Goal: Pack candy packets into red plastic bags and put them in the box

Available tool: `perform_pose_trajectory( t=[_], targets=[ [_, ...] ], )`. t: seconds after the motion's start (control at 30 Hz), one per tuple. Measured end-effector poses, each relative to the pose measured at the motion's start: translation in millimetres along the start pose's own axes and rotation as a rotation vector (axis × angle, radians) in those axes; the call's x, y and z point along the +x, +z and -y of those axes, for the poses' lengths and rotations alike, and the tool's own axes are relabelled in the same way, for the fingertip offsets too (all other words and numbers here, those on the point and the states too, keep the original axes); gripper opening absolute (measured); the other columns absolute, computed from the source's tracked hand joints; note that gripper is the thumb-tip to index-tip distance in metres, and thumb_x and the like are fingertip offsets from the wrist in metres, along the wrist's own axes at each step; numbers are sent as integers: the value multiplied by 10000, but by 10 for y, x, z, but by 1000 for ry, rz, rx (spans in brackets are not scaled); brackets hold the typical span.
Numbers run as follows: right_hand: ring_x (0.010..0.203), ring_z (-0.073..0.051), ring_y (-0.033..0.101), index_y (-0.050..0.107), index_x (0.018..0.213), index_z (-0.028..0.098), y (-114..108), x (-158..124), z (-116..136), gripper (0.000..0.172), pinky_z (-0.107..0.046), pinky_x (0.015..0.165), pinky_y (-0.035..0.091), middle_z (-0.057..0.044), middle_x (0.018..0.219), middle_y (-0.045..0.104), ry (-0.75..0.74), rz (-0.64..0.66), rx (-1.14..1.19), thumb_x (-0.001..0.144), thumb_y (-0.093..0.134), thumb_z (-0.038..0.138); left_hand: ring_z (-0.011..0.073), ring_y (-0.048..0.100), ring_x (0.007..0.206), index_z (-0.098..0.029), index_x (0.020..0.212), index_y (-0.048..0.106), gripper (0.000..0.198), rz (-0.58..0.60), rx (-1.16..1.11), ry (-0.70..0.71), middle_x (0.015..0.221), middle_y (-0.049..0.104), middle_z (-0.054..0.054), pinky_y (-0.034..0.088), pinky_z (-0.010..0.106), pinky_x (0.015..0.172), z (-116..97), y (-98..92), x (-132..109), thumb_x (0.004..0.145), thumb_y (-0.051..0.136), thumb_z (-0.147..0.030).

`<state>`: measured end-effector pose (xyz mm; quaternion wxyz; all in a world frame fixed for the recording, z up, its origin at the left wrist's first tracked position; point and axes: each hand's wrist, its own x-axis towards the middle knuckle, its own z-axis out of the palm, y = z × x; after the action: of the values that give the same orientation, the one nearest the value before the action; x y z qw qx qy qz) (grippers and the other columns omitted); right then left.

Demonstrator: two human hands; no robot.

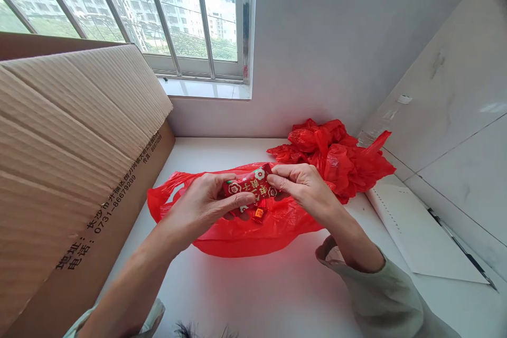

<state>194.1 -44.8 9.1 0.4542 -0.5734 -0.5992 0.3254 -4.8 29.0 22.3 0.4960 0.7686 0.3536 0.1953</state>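
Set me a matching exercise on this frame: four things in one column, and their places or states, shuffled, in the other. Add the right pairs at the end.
Things:
1. Packet
2. Cardboard box
3. Pen
4. Clear bottle

Places or states:
A. Lying along the right edge of the white paper
B. Held between the left hand and the right hand
C. Partly hidden behind the crumpled red plastic
D. Standing at the left, black printing on its side

Right pairs: 1-B, 2-D, 3-A, 4-C
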Motion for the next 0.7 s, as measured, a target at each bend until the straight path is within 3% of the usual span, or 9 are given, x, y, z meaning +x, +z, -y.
perform_pose_trajectory(
  t=[0.1,0.2,0.33,0.43,0.53,0.7],
  targets=[
    [613,-108,425,440,633,192,-85,6,-29,321,-233,576,387,36,625,413,25,-63,54,895,520,358,135,670,635,-209,709,700,236,34,-175,-71,660,720,-13,519,180,594,-16,-101,-9,790,738,-427],
    [590,-97,393,410,633,194,-126,-10,-22,337,-223,545,354,43,622,380,31,-96,58,901,519,368,127,685,698,-216,786,693,230,-9,-173,-95,740,734,-22,520,155,612,-41,-141,-36,811,728,-442],
    [595,-103,395,420,634,193,-47,-44,46,330,-238,564,357,38,619,393,5,-59,-17,920,491,341,136,667,733,-257,944,668,194,65,-59,-29,864,739,-44,513,179,616,-51,-52,-50,806,743,-371],
    [611,-111,425,463,649,189,34,-63,92,311,-247,588,370,31,630,431,-5,-31,-74,932,475,319,151,671,749,-276,1005,655,220,70,-97,10,850,738,-47,506,205,647,-39,30,-34,814,735,-352],
    [609,-110,425,458,645,189,66,-69,103,317,-246,596,379,33,624,420,-14,0,-98,941,468,303,184,674,731,-226,902,670,216,66,-125,-40,753,725,-20,494,227,625,-42,57,-25,778,757,-380],
    [599,-103,483,412,639,194,40,-44,62,326,-228,589,428,39,641,410,-14,100,29,938,491,297,140,630,603,-201,721,652,186,73,-151,-55,621,693,-36,440,186,543,-75,22,-33,729,793,-324]
  ],
)
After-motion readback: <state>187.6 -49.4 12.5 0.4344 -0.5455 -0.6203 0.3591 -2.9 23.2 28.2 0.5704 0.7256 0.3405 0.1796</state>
